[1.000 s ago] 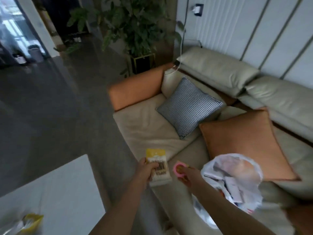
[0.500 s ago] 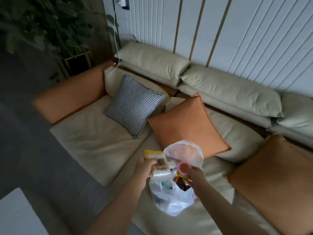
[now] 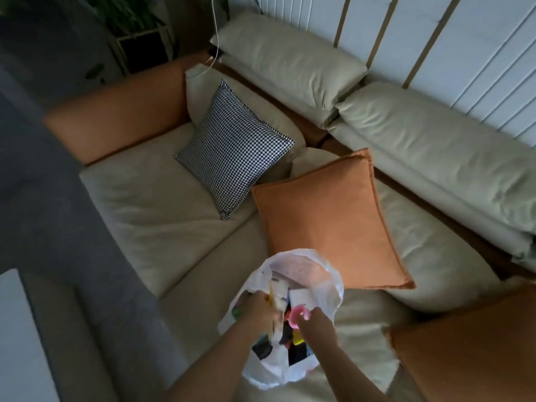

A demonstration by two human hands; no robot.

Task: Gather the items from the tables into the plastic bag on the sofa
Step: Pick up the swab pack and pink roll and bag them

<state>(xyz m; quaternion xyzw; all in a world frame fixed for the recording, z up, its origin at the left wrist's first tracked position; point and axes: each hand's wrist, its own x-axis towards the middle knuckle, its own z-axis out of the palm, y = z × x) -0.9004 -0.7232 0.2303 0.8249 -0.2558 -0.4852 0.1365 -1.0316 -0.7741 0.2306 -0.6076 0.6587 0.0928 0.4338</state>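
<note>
A white plastic bag (image 3: 324, 285) stands open on the beige sofa seat (image 3: 150, 216), with several small items inside. My left hand (image 3: 258, 310) is at the bag's mouth and grips a yellow-and-white packet (image 3: 275, 297), which is partly inside the bag and blurred. My right hand (image 3: 317, 323) is over the bag's opening and pinches a small pink round item (image 3: 300, 313).
An orange cushion (image 3: 327, 216) leans just behind the bag, with a black-and-white patterned cushion (image 3: 235, 149) to its left. Another orange cushion (image 3: 470, 352) lies at the right. A white table corner (image 3: 17, 338) shows at the lower left, and a potted plant (image 3: 139, 33) stands behind the sofa's orange arm.
The view came closer over the sofa. Both hands moved down from above the bag into its mouth, and the packet went partly inside.
</note>
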